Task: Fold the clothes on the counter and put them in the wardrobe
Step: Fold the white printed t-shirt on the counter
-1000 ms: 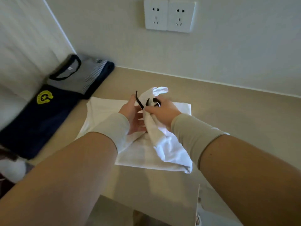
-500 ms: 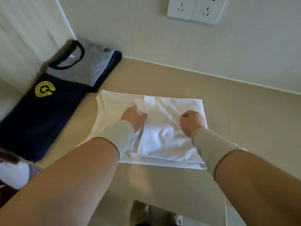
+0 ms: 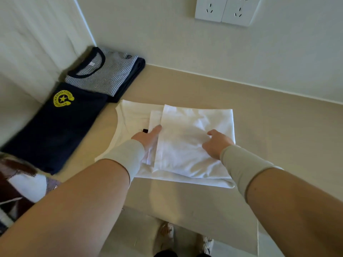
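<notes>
Lying flat on beige tabletop (image 3: 278, 130): white shirt (image 3: 194, 138), partly folded. Left hand (image 3: 148, 138) rests on it with fingers straight, partly under folded flap edge. Right hand (image 3: 216, 143) presses flap, fingers loosely bent. Left of white shirt: navy shirt (image 3: 55, 130) with yellow emblem, folded. Behind it, striped shirt (image 3: 104, 78) in corner, folded. Wall sockets (image 3: 224, 10) above, on wall.
</notes>
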A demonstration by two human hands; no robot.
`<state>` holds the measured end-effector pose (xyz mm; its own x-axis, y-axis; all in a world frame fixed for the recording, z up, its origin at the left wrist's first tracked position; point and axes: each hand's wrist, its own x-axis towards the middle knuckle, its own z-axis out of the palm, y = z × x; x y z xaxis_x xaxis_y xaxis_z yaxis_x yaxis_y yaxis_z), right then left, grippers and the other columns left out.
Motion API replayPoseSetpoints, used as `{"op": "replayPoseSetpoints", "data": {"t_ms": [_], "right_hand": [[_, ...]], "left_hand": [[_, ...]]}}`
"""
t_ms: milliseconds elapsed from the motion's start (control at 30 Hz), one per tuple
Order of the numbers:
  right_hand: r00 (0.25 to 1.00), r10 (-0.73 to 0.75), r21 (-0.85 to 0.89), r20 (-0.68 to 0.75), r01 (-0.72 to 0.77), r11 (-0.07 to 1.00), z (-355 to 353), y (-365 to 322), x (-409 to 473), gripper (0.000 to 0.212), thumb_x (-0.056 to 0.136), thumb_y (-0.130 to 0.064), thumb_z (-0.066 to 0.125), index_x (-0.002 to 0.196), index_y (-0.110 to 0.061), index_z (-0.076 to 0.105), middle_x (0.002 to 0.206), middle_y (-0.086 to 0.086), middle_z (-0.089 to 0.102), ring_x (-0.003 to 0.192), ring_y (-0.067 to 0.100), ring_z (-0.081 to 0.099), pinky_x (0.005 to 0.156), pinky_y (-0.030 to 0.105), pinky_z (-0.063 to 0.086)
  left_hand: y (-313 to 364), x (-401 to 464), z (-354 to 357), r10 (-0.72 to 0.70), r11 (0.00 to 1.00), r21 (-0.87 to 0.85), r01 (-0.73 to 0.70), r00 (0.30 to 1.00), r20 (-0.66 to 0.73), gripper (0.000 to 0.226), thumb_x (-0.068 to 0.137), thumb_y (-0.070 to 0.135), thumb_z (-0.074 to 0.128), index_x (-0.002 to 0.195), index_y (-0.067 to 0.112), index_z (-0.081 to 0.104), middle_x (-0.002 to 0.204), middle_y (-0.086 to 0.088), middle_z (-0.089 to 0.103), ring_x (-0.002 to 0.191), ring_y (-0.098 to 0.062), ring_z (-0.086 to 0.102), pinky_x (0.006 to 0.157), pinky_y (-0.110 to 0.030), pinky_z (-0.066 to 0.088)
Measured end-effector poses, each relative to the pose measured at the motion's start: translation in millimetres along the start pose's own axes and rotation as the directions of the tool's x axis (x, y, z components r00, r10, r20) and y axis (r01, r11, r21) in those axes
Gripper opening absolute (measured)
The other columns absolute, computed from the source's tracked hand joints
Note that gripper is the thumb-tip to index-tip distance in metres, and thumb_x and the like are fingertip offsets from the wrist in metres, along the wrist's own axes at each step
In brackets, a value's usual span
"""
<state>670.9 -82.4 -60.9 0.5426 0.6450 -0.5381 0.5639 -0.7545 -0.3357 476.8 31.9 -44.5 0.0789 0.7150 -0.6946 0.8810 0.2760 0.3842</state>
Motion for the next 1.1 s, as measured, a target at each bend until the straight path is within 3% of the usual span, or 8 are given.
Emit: {"op": "replayPoseSetpoints", "data": {"t_ms": [200,367,500,600,700,767,967,1100], "right_hand": [[0.997,-0.071,-0.165,0.025,0.074,0.983,2,-6,-12,0.063,0.094,-0.032,0.05,0.151,-0.023,0.024,0.139,0.007,0.051,0.123,0.032,0.051,0.099,0.035,0.043],[0.991,-0.132,-0.207,-0.019,0.125,0.97,5,2,-21,0.042,0.093,-0.022,0.049,0.133,-0.016,0.043,0.121,0.008,0.059,0.103,0.028,0.055,0.082,0.032,0.042],[0.977,-0.191,-0.226,-0.09,0.167,0.96,8,23,-29,0.028,0.091,-0.018,0.05,0.118,-0.012,0.052,0.115,0.008,0.059,0.102,0.029,0.055,0.082,0.032,0.045],[0.957,-0.23,-0.22,-0.177,0.189,0.957,9,40,-36,0.02,0.089,-0.018,0.051,0.107,-0.011,0.056,0.109,0.007,0.056,0.104,0.028,0.054,0.081,0.032,0.043],[0.931,-0.27,-0.233,-0.246,0.214,0.949,9,59,-50,0.01,0.089,-0.023,0.052,0.092,-0.014,0.055,0.094,0.001,0.051,0.095,0.024,0.052,0.073,0.029,0.039],[0.927,-0.287,-0.245,-0.24,0.228,0.942,10,73,-61,0.016,0.091,-0.033,0.054,0.086,-0.018,0.05,0.09,-0.004,0.047,0.093,0.02,0.049,0.071,0.029,0.036],[0.947,-0.258,-0.269,-0.19,0.202,0.942,24,112,-79,0.028,0.085,-0.05,0.06,0.089,-0.026,0.046,0.092,-0.009,0.045,0.098,0.016,0.048,0.08,0.031,0.043],[0.938,-0.193,-0.176,-0.287,0.146,0.973,41,117,-82,0.012,0.087,-0.032,0.059,0.091,-0.023,0.052,0.098,-0.001,0.055,0.103,0.024,0.051,0.077,0.029,0.037]], "left_hand": [[-17,-15,3,0.215,0.973,0.042,-0.228,0.954,0.211,0.039,0.086,0.032,0.068,0.117,0.012,0.057,0.103,-0.006,0.064,0.084,-0.022,0.062,0.071,-0.028,0.051],[-19,-17,0,0.063,0.997,0.031,-0.071,0.975,0.211,0.015,0.092,0.018,0.059,0.091,0.004,0.055,0.064,-0.006,0.048,0.053,-0.018,0.038,0.055,-0.026,0.031],[-15,-26,3,0.181,0.856,0.507,-0.1,0.977,-0.114,0.024,0.095,0.026,0.048,0.111,0.009,0.055,0.103,-0.005,0.054,0.093,-0.024,0.057,0.077,-0.031,0.047],[-8,-26,20,0.491,0.831,0.45,-0.327,0.811,-0.317,0.029,0.094,0.027,0.045,0.122,0.016,0.047,0.128,-0.005,0.042,0.118,-0.029,0.043,0.091,-0.038,0.041],[2,-26,54,0.711,0.593,0.551,-0.587,0.703,-0.016,0.041,0.098,0.028,0.039,0.138,0.023,0.044,0.153,0.0,0.027,0.142,-0.024,0.018,0.112,-0.04,0.027],[0,-25,80,0.632,0.55,0.608,-0.573,0.761,0.146,0.053,0.099,0.04,0.034,0.15,0.029,0.024,0.162,0.005,0.0,0.149,-0.023,-0.006,0.118,-0.051,0.011],[-20,-18,101,0.555,0.547,0.646,-0.532,0.809,0.196,0.069,0.095,0.059,0.025,0.153,0.036,-0.006,0.156,0.011,-0.029,0.145,-0.021,-0.024,0.115,-0.059,-0.003],[-24,-27,109,0.795,0.366,0.669,-0.647,0.591,0.137,0.075,0.087,0.064,0.043,0.148,0.024,0.025,0.16,0.004,-0.006,0.147,-0.02,-0.013,0.115,-0.055,0.001]]}}
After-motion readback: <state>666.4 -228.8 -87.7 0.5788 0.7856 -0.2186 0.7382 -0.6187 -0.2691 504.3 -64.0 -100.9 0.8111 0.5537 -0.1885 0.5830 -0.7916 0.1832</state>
